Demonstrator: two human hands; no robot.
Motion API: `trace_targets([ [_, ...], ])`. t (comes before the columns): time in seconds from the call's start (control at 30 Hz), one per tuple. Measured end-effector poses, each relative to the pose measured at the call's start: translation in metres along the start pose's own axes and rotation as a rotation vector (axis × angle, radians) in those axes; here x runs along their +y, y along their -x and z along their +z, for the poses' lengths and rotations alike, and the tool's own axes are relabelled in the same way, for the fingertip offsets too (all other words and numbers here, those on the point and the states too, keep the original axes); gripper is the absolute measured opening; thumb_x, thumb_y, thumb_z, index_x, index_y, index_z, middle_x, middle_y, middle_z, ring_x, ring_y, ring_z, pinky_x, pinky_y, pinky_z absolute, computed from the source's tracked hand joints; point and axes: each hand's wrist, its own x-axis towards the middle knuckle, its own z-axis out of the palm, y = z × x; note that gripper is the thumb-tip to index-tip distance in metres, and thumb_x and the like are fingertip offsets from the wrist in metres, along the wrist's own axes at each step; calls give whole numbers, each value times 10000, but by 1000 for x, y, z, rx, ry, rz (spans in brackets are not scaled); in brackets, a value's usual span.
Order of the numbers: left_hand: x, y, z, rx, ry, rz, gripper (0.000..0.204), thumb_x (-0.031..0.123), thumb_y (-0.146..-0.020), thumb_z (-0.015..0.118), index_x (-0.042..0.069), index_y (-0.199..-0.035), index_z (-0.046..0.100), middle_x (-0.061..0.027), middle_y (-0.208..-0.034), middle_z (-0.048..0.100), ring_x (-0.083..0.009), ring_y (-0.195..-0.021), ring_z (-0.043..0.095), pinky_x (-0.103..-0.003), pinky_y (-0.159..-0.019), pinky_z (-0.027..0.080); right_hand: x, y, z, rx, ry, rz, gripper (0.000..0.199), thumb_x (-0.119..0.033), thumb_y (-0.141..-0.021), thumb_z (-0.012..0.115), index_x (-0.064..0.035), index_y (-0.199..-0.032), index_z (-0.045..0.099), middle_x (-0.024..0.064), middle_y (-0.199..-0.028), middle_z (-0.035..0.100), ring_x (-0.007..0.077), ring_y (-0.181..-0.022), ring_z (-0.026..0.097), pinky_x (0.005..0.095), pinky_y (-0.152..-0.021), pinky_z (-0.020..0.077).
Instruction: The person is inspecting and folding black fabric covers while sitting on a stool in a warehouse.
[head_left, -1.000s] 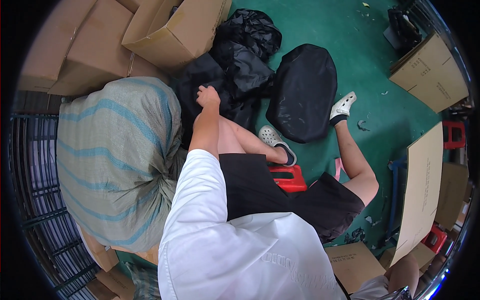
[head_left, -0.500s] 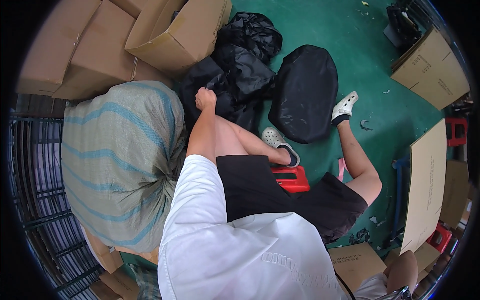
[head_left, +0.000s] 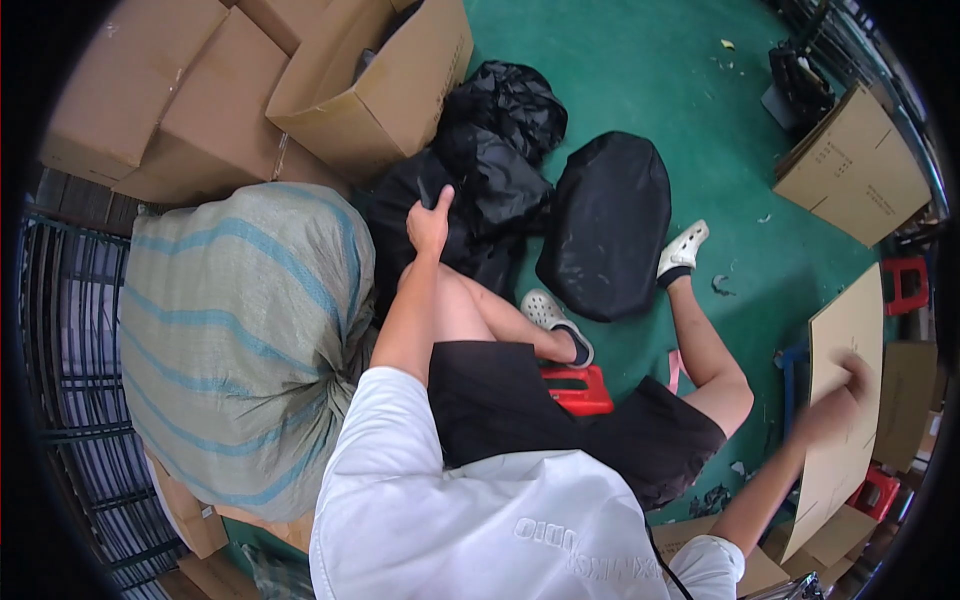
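Note:
My left hand is closed, thumb upward, on a piece of limp black fabric beside my left knee. A crumpled black plastic bag lies just beyond it. To the right of that stands a stuffed, rounded black bundle, touched by neither hand. Smeared by motion, my right hand is out to the right, in front of a large upright cardboard sheet. Whether it touches the sheet, and how its fingers are set, cannot be made out.
A big tied woven sack with blue stripes sits to my left. Cardboard boxes are stacked behind it, next to an open carton. A red plastic stool shows between my legs. Farther right stands another carton.
My right arm has swung up from the lower right corner to the cardboard sheet. My left hand has shifted slightly right, its thumb now raised. The whole view has tilted a little.

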Motion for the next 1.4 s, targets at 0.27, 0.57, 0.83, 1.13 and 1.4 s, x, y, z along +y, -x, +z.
trace_targets([
  [0.27, -32, -6, -21, 151, 807, -218, 331, -9, -684, 651, -41, -1012, 679, -95, -995, 694, -198, -894, 636, -304, -856, 470, 75, 186, 90, -1094, 302, 111, 260, -247, -849, 655, -1, -917, 706, 221, -820, 680, 390, -775, 658, 454, -697, 523],
  [0.57, 27, 23, -102, 81, 944, -124, 300, -64, -704, 646, -15, -998, 675, -39, -916, 688, -161, -800, 642, -285, -788, 503, 84, 211, 130, -969, -242, 493, 192, -108, -855, 698, 47, -968, 682, 94, -717, 676, 122, -651, 623, 290, -610, 505],
  [0.83, 244, 150, -154, -293, 960, 254, 162, 89, -800, 763, 4, -781, 626, -1, -761, 629, -75, -686, 562, -261, -630, 462, 98, 217, 127, -980, -300, 523, 203, -117, -858, 671, 45, -979, 666, 143, -775, 690, 233, -695, 665, 345, -647, 515],
  [1.13, 246, 341, -142, -1527, 266, 1479, 222, 244, -683, 648, 43, -647, 563, -159, -582, 585, -363, -578, 612, -464, -514, 476, -48, 146, 93, -1045, -1267, 1264, 724, -600, -970, 400, 6, -1359, 467, 173, -1304, 563, 276, -1161, 568, 416, -1027, 434],
  [1.4, 212, 364, -143, -1570, -6, 1544, 130, 133, -712, 591, 29, -791, 588, -134, -639, 623, -334, -632, 650, -443, -530, 479, -59, 159, 145, -1048, -1469, 1442, 686, -531, -961, 498, 70, -1292, 526, 138, -1287, 589, 241, -1138, 591, 350, -1040, 429],
])
